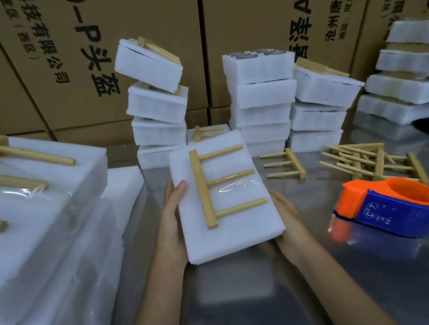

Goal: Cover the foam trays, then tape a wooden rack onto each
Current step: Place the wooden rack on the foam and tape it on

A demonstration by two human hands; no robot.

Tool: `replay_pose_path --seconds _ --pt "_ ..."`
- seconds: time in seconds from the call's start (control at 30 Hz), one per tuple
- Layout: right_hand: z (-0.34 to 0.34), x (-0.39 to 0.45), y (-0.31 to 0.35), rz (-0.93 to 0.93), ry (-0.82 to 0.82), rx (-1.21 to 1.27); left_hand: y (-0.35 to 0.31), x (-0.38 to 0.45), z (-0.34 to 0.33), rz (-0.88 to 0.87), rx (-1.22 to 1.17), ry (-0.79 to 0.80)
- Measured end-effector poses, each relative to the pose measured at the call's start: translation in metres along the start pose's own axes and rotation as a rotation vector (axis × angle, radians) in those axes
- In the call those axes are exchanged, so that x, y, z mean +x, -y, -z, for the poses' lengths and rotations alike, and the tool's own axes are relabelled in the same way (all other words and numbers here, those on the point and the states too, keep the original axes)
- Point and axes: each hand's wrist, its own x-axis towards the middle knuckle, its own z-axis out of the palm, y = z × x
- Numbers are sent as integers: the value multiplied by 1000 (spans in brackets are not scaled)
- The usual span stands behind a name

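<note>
right, centre of the frame: both hands carry one covered foam tray (225, 200) above the shiny table (375, 264). left hand (173, 218) grips its left edge, thumb on top, fingers hidden underneath. right hand (285, 215) cups the right edge from the side and below; its fingers are hidden too, so how far they curl can't be seen, but it clearly bears the tray.

wooden rack (218, 185) lies flat on the lid, spine to the left, three pegs pointing right. clear tape (239, 186) glints over the middle peg, so my read is this one is taped and ready to stack.

step in hand, as i judge it: set it down with the finished ones. likely spot is the big stack at the left of the frame (43, 218), which has racks taped on top as well.

how to do it well:
- keep the tray level, so the lid doesn't slide and the tape doesn't peel
- keep fingers off the pegs, they'd lever the tape up
- land it square on the stack. the pile in the upper middle (155, 102) leans badly, don't copy that
- release only once it sits flat

tape dispenser (388, 211), orange and blue, sits at lower right, near the right hand. loose racks (373, 162) lie in a heap behind it, with a single one (287, 165) just right of the tray. open tray on the middle stack (258, 56) looks uncovered, probably the next one to do.
</note>
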Motion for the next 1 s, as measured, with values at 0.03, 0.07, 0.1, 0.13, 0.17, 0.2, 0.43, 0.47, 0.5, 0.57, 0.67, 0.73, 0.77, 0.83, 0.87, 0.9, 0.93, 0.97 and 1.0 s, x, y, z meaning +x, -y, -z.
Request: replay_pose_path --seconds 0.03,0.07,0.1,0.13,0.17,0.2,0.43,0.47,0.5,0.57,0.67,0.73,0.77,0.83,0.87,0.9,0.93,0.97,1.0 --pt "-5 2 -2 -34 15 49 0 2 3 16 -22 -6" --pt "-10 4 -2 -62 19 81 1 3 5 32 -47 -1" --pt "-12 6 -2 -88 28 104 1 4 6 49 -66 12" --pt "-13 7 -2 -109 59 131 1 4 6 60 -72 23" --pt "-13 7 -1 -130 104 168 1 5 7 65 -69 33" --pt "-10 5 0 -158 148 203 1 6 7 69 -64 41" --pt "-7 -5 2 -132 92 121 3 4 9 95 -88 63" --pt "-7 -6 2 -116 66 85 3 4 10 105 -96 61" --pt "-7 -6 2 -98 46 52 3 5 11 111 -96 58" --pt "-5 -7 1 -58 -8 -2 3 5 12 121 -81 62" --pt "-3 -8 -4 -7 -54 -51 4 4 10 91 -55 56" --pt "-3 -6 -6 0 -76 -75 5 5 9 46 -48 18" --pt "-4 -5 -6 -21 -71 -80 6 5 9 34 -60 -3" --pt "-9 -1 -3 -102 -6 -66 7 7 12 5 -82 -51" --pt "-9 1 -3 -141 39 -64 7 7 13 -12 -85 -71" --pt "-8 2 -2 -157 76 -65 7 8 15 -26 -80 -82" --pt "-6 1 -2 -156 112 -75 8 9 16 -32 -77 -87" --pt "-5 -1 -1 -143 150 -96 8 10 16 -32 -73 -87" --pt "-3 -3 -2 -122 178 -122 10 11 16 -26 -70 -86"
